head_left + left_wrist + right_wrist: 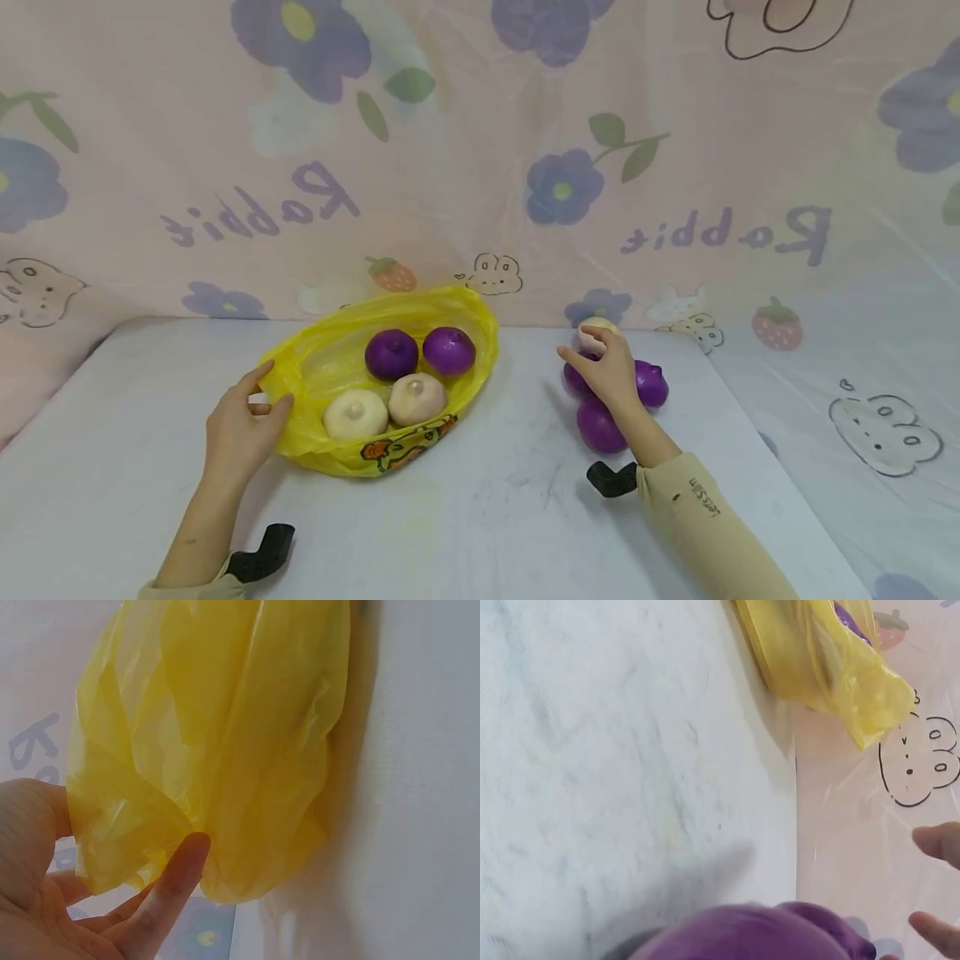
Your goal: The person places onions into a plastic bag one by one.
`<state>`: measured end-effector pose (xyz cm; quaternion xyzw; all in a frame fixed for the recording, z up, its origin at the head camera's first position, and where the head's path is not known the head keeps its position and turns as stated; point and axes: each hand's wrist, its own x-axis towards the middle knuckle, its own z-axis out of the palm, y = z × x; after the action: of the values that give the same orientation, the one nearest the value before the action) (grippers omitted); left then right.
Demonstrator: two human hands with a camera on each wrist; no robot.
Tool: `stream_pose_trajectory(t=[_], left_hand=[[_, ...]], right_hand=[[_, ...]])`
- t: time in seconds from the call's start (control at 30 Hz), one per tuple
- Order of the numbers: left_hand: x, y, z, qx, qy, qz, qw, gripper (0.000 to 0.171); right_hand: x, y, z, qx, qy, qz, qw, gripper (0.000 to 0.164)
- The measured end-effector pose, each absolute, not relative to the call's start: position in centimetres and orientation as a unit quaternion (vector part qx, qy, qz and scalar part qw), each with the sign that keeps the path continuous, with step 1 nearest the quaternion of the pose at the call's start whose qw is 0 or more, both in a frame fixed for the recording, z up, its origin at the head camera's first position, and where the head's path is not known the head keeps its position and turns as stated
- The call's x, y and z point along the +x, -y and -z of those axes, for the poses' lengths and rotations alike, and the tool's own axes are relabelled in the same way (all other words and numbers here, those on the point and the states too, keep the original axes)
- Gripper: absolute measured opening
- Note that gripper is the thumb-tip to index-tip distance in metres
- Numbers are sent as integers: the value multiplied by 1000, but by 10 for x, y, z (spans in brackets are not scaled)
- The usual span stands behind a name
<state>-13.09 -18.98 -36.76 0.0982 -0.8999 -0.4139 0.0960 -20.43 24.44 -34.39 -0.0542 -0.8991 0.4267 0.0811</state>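
Note:
My left hand [238, 429] grips the left edge of a yellow plastic bag [300, 446], its thumb and fingers at the film in the left wrist view. The bag's mouth gapes. Inside lie a dark purple onion [391, 355], a brighter purple onion [449, 351] and two white onions, one at the left [356, 415] and one beside it [417, 399]. My right hand [615, 375] hovers over a group of purple onions [602, 427], thumb and forefinger spread apart. Just beyond its fingertips sits a white onion [597, 322], partly hidden by the hand.
Everything stands on a white table [480, 533]. A pink printed cloth [465, 167] hangs right behind its back edge and drapes along the right side. Black curved pieces [266, 554] stick out at both wrists.

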Motion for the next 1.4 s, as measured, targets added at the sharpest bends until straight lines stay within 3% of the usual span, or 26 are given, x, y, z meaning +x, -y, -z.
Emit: stream_pose_trajectory(t=[0.3,0.63,1.03,1.4], left_hand=[[-131,193,369,99,901,411,96,57],[-131,193,371,96,900,413,100,56],[-131,193,371,88,901,411,104,56],[-133,190,369,88,899,418,99,56]], right_hand=[[-206,-253,347,-70,922,-380,16,74],[-207,-261,351,-63,939,-337,-21,71],[-208,-259,353,-57,929,-366,-9,72],[-213,-248,343,-26,917,-396,36,71]])
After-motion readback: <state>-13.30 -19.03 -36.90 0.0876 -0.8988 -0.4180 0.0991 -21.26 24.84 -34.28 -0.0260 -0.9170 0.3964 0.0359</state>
